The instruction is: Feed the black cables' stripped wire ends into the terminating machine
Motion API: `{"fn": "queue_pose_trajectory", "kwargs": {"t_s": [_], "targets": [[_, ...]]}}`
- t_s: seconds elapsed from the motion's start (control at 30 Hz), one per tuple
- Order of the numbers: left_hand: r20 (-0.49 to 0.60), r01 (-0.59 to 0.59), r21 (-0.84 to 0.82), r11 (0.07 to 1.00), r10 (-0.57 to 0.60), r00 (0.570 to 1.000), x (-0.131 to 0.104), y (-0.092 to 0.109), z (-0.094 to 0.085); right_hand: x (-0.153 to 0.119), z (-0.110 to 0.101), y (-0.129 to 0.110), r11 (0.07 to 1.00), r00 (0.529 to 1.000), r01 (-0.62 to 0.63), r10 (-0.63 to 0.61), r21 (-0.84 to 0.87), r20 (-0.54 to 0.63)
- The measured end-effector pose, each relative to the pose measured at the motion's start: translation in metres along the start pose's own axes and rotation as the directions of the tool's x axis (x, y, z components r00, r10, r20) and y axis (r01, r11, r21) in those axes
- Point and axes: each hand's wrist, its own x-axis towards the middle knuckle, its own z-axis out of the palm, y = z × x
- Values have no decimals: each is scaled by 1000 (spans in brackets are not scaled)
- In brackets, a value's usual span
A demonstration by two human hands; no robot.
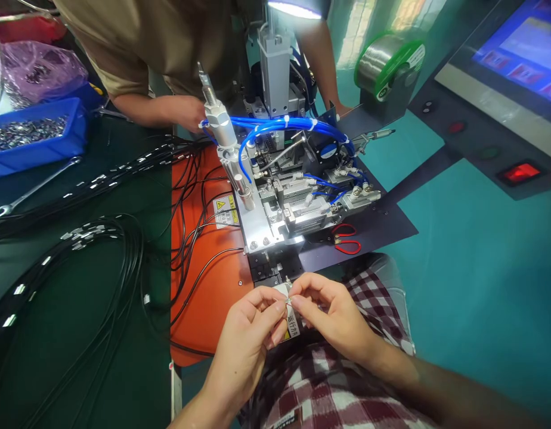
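Note:
My left hand (253, 325) and my right hand (333, 316) meet fingertip to fingertip just in front of the machine. Each pinches thumb against forefinger on thin, pale wire ends (288, 301), whose detail is too small to make out. A black cable (192, 349) runs over the orange board toward my left hand; its end is hidden behind the fingers. Close beyond my fingers stands the metal machine (257, 220) with clamps and blue air tubes (293, 123). A white label (293, 322) with printed characters lies beneath my hands.
Bundled black cables (92, 232) with silvery connectors lie on the dark green table. A wrench (38, 187) rests beside a blue bin (38, 137) of metal parts. Red-handled cutters (347, 241), a solder-wire spool (387, 65) and a control panel (503, 107) are to the right. A co-worker's arm (163, 110) reaches behind the machine.

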Motion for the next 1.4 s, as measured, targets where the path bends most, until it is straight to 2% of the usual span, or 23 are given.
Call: {"fn": "queue_pose_trajectory", "kwargs": {"t_s": [0.4, 0.6, 0.7, 0.8, 0.9, 1.13, 1.2, 1.33, 1.4], "targets": [[5, 0, 17, 1000, 0, 1000, -2, -1, 2, -1, 2, 0, 999, 999, -46, 47, -10, 19], [-27, -28, 50, 998, 29, 999, 0, -2, 1, -1, 1, 2, 998, 998, -56, 56, 2, -1], [-38, -30, 57, 998, 32, 999, 0, -3, 2, -2, -1, 1, 997, 997, -68, 67, 33, 29], [-37, -37, 61, 997, 40, 999, 0, -4, 2, -5, -1, 1, 1000, 999, -30, 30, -6, 33], [-30, -46, 76, 996, 49, 998, -1, -4, 2, -5, 1, 2, 997, 1000, 4, -5, -76, -9], [-31, -22, 129, 991, 27, 999, -2, -5, 0, -4, 2, 4, 993, 997, 47, -53, -104, -52], [-38, -23, 121, 992, 28, 999, -2, -5, 1, -3, 2, 3, 997, 999, 13, -16, -76, -47], [-23, -56, 82, 995, 58, 998, -1, -6, 3, -1, 4, -2, 987, 992, -128, 127, 94, 10], [-13, -61, 69, 996, 62, 998, -1, -6, 4, 0, 5, -4, 973, 987, -160, 157, 163, 34]]}}
